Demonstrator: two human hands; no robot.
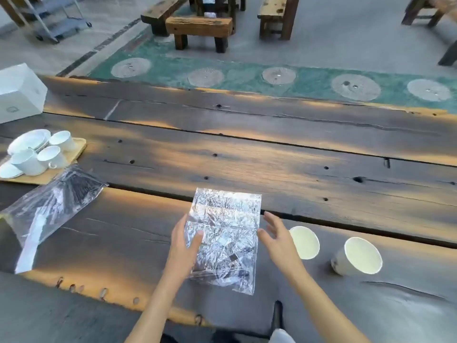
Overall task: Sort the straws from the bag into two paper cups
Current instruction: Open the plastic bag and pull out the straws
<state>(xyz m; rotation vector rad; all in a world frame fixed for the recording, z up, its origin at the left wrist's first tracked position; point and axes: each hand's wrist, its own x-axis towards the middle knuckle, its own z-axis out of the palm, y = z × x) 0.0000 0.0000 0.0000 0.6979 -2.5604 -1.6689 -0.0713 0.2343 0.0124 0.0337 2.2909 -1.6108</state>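
surface: dark plank table [272, 157], benches and green rug beyond
bag: crinkled clear bag [223, 233] flat on table between both hands, dark straws [222, 269] bunched at its near end
left hand [184, 246]: thumb on top of bag's left edge, fingers seem under it, holding the edge
right hand [277, 237]: fingers spread wide, holding nothing, just beside bag's right edge
cups: 2 paper cups; one [305, 242] just right of right hand, other [358, 256] further right, both tipped toward the camera
step tip: probably pin bag with left, find the mouth with right, stand cups upright first
counts: 2 plastic bags, second bag [53, 209] well left of left hand; 3 white mugs [42, 157] on tray; straws too blurred to count
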